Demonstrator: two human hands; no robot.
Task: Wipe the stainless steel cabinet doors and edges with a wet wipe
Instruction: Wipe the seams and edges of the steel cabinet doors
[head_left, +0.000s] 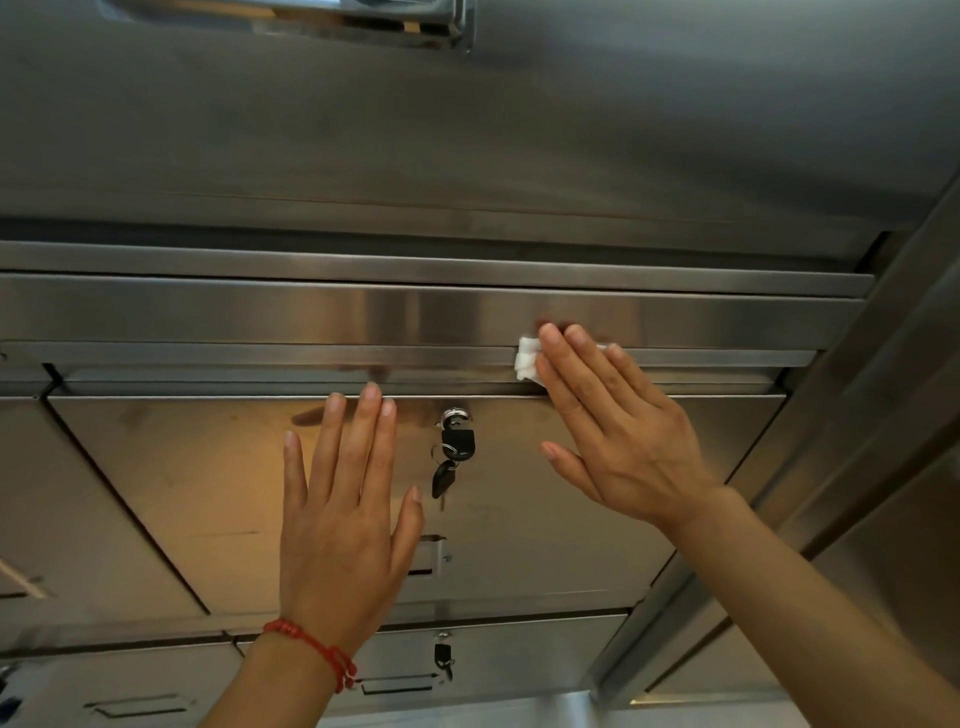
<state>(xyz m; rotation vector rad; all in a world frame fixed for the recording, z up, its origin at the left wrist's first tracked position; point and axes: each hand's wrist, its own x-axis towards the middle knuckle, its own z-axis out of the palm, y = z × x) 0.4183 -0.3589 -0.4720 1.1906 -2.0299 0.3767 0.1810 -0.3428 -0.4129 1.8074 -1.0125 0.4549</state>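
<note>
My right hand (618, 426) presses the wipe (527, 359) flat-fingered against the ledge (311, 358) above the cabinet door (218, 483). The ledge runs left to right, unwiped length lying leftward. My left hand (340, 514) rests open on the door.

You have 1 wide-angle view, dim and evenly lit overall. A warm orange reflection sits on the cabinet door (208, 478) at left centre of the frame. A pale vertical glare band crosses the steel rail (405, 312) at centre. Straight edges bow and splay toward the right and lower corners. The upper third reads soft and smeared; both hands stay reasonably sharp.
</note>
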